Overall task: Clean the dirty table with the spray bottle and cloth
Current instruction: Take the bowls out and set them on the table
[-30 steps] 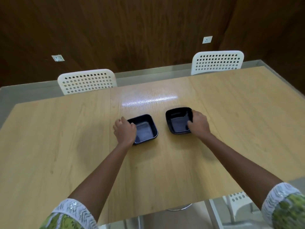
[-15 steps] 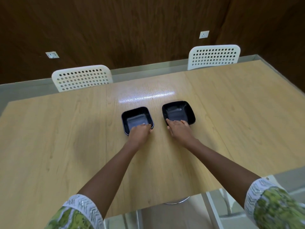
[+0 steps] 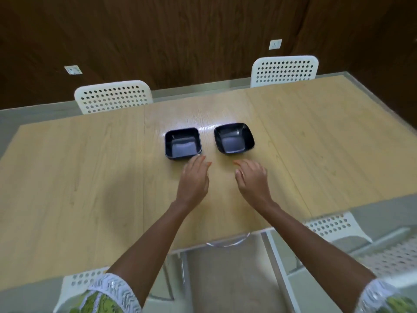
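The table [image 3: 90, 181] looks bare of spray bottle and cloth; neither is in view. Two black bowls [image 3: 183, 143] now sit released. The left hand [image 3: 194, 179] and right hand [image 3: 252, 179] have drawn back, fingers relaxed, holding nothing, perhaps to fetch them.

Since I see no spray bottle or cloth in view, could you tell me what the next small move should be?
Probably draw both hands back to fetch them. The left hand and right hand are open and holding nothing, and only two black bowls sit on the table.

Two black bowls [image 3: 183, 143] [image 3: 234, 138], four white chairs [image 3: 113, 96] [image 3: 284, 70] [image 3: 334, 227] [image 3: 76, 283], one table [image 3: 67, 177], two hands [image 3: 193, 179] [image 3: 252, 179].
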